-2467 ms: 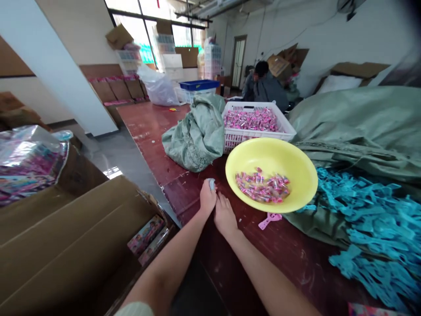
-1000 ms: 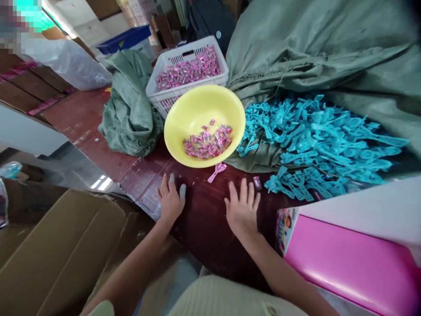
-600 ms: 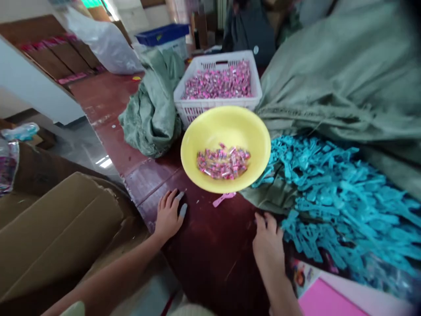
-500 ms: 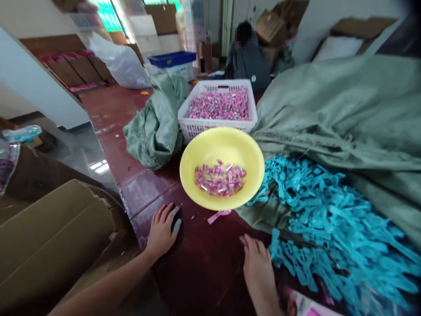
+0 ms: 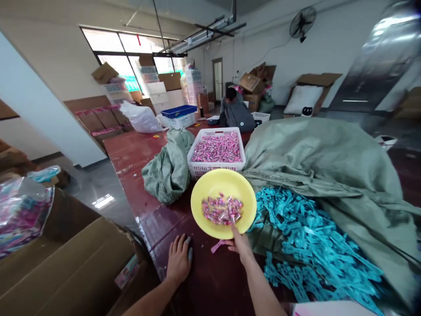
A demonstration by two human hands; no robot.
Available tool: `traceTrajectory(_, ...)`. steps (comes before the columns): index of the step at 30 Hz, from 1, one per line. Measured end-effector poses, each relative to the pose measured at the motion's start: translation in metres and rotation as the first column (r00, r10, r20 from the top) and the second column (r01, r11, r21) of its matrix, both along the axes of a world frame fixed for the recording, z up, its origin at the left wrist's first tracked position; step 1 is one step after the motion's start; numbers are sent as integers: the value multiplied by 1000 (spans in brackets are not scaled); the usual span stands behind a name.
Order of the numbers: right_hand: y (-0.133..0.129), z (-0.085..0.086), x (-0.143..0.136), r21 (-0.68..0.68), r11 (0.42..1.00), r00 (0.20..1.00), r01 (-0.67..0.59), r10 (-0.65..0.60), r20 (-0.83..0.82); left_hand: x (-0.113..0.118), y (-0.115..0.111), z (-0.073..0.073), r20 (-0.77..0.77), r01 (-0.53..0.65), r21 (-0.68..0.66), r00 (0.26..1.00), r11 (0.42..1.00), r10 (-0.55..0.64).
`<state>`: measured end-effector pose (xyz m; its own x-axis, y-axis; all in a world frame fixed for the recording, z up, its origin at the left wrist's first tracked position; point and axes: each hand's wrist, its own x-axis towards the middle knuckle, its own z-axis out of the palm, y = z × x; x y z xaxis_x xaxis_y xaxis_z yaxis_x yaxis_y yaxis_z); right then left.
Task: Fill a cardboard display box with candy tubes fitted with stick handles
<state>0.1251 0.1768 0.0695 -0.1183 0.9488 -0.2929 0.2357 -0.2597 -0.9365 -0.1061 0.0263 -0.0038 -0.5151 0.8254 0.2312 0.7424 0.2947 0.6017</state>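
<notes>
My left hand (image 5: 179, 260) lies palm down on the dark red table, its fingers stretched out and grey covers on some fingertips. At the near rim of a yellow basin (image 5: 200, 184) is my right hand (image 5: 240, 245), with one digit over the rim and the other fingers below it, closed on the edge. Inside the basin is a heap of small pink pieces in clear wrapping (image 5: 222, 210). A pink plastic piece (image 5: 217, 246) lies on the table beside my right fingers. Turquoise plastic pieces (image 5: 309, 237) are heaped to the right.
Behind the basin stands a white basket (image 5: 213, 166) full of pink wrapped pieces. Green cloth sacks (image 5: 167, 171) lie left and right of it. Cardboard boxes (image 5: 66, 263) flank the table's left edge (image 5: 134, 215). A person (image 5: 230, 98) sits at the far end.
My right hand has moved forward from the table to the basin's near rim; the small pink item at its fingertips no longer shows. The head view has tilted up. My left hand remains on the table.
</notes>
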Motion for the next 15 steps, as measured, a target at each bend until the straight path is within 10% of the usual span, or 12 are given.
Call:
traceTrajectory(4,5,9,12,-231,972,979,46,-90,-182,-10,39,35,152,-132,158,982,979,108)
traceTrajectory(9,48,53,27,-335,916,870,219,-339,-359,-66,152,146,186,-40,505,980,862,-64)
traceTrajectory(12,128,103,0,-146,930,842,336,-366,-395,-110,248,197,245,75,477,945,876,-214)
traceTrajectory(15,244,145,-52,88,913,869,398,-344,-356,-144,348,202,374,129,354,888,926,-267)
